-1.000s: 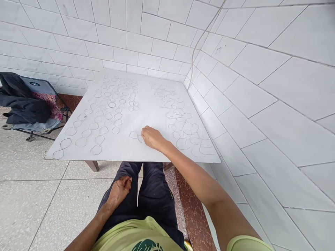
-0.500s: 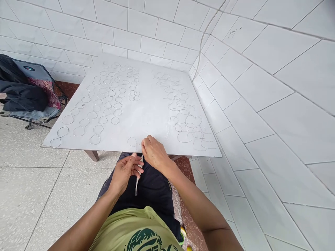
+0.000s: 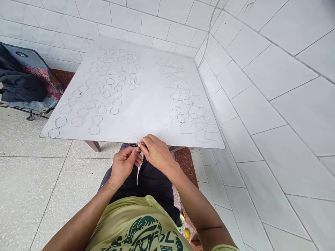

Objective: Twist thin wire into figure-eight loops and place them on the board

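My left hand and my right hand meet at the near edge of a white board. Both pinch a thin figure-eight wire loop that sticks up over the board's edge. A pale strip hangs down from my left fingers over my dark trousers. On the board's left half lie several figure-eight wire loops in neat rows. A looser tangle of wire loops covers the right half.
White tiled walls close the back and right side. A folding chair with dark clothes stands on the speckled floor at the left. A thin cable runs down the wall corner. The board rests on a low wooden leg.
My right hand drew the wire loop from the board back to its near edge. My left hand rose from my lap and joined it. The view tilted down.
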The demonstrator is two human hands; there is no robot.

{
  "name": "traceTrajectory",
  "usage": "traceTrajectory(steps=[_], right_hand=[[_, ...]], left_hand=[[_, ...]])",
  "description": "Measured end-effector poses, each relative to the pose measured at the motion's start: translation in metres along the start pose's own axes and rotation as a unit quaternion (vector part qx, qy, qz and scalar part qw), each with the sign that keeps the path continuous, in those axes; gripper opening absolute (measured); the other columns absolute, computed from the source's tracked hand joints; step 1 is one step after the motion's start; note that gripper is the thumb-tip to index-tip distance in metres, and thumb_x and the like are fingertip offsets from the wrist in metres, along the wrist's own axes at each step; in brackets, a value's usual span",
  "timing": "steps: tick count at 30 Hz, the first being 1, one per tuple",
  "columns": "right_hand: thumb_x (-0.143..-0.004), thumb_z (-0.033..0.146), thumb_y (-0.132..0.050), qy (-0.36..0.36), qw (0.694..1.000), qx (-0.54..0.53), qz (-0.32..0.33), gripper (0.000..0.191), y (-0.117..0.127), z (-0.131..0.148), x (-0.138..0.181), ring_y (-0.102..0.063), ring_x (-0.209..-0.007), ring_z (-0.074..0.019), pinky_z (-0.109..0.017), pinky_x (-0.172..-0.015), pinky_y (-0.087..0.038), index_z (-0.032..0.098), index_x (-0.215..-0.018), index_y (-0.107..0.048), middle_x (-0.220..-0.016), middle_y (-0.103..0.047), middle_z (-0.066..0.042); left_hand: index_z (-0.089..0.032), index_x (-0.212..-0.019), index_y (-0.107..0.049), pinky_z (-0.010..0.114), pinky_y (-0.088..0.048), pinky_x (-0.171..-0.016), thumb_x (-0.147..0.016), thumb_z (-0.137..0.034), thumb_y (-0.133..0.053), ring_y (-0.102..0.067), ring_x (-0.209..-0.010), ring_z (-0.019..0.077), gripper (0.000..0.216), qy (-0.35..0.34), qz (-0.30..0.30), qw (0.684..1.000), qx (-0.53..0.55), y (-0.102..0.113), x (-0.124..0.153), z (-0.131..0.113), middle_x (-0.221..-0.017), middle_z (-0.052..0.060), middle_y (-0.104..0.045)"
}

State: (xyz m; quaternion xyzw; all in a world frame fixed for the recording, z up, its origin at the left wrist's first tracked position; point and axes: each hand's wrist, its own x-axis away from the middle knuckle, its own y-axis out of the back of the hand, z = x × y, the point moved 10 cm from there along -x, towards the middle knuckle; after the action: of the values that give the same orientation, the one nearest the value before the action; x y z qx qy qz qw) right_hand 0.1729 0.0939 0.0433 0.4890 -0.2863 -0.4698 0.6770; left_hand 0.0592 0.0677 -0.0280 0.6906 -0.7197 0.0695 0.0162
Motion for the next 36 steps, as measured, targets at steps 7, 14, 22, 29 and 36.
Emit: traceTrajectory(steps=[7, 14, 22, 29, 36], right_hand=[[-0.107, 0.029, -0.049, -0.094, 0.988, -0.111, -0.06, 0.027, -0.009, -0.017, 0.006, -0.066, -0.07, -0.018, -0.029, -0.065, -0.044, 0.021, -0.084, -0.06, -0.078, -0.07, -0.004], [-0.099, 0.047, -0.059, -0.236, 0.785, -0.559, -0.129, 0.031, -0.052, -0.042, 0.018, -0.069, -0.05, -0.0155, -0.025, -0.043, -0.052, 0.021, -0.081, -0.059, -0.075, -0.072, -0.002], [-0.094, 0.048, -0.066, -0.246, 0.717, -0.633, -0.157, 0.031, -0.057, -0.04, 0.02, -0.072, -0.053, -0.0153, -0.025, -0.047, -0.061, 0.02, -0.084, -0.06, -0.074, -0.072, -0.002], [-0.093, 0.047, -0.067, -0.242, 0.75, -0.608, -0.098, 0.029, -0.055, -0.036, 0.019, -0.071, -0.05, -0.0143, -0.021, -0.04, -0.053, 0.02, -0.086, -0.06, -0.076, -0.074, -0.002], [-0.094, 0.06, -0.063, -0.226, 0.767, -0.596, -0.076, 0.043, -0.06, -0.03, 0.016, -0.067, -0.045, -0.0138, -0.02, -0.034, -0.047, 0.019, -0.08, -0.063, -0.07, -0.072, -0.002]], left_hand=[[-0.018, -0.092, -0.076, 0.026, -0.061, -0.058, -0.1, -0.041, -0.065, -0.07, -0.059, 0.015, 0.027, -0.073, -0.023, 0.993, -0.093, 0.013, 0.013, -0.009, -0.075, 0.003, -0.075], [-0.016, -0.103, -0.075, 0.03, -0.065, -0.066, -0.102, -0.037, -0.063, -0.075, -0.066, 0.0173, 0.024, -0.112, -0.078, 0.986, -0.099, 0.024, 0.021, -0.013, -0.084, 0.004, -0.078], [-0.017, -0.103, -0.075, 0.029, -0.063, -0.067, -0.102, -0.032, -0.063, -0.076, -0.066, 0.0165, 0.019, -0.152, -0.083, 0.973, -0.149, 0.031, 0.023, -0.031, -0.085, 0.003, -0.079], [-0.019, -0.103, -0.077, 0.026, -0.061, -0.073, -0.101, -0.027, -0.062, -0.076, -0.07, 0.016, 0.017, -0.263, -0.061, 0.909, -0.318, 0.029, 0.028, -0.06, -0.084, 0.002, -0.08], [-0.018, -0.104, -0.077, 0.025, -0.06, -0.07, -0.101, -0.027, -0.063, -0.075, -0.067, 0.0153, 0.017, -0.245, -0.038, 0.921, -0.299, 0.029, 0.029, -0.051, -0.082, 0.002, -0.08]])
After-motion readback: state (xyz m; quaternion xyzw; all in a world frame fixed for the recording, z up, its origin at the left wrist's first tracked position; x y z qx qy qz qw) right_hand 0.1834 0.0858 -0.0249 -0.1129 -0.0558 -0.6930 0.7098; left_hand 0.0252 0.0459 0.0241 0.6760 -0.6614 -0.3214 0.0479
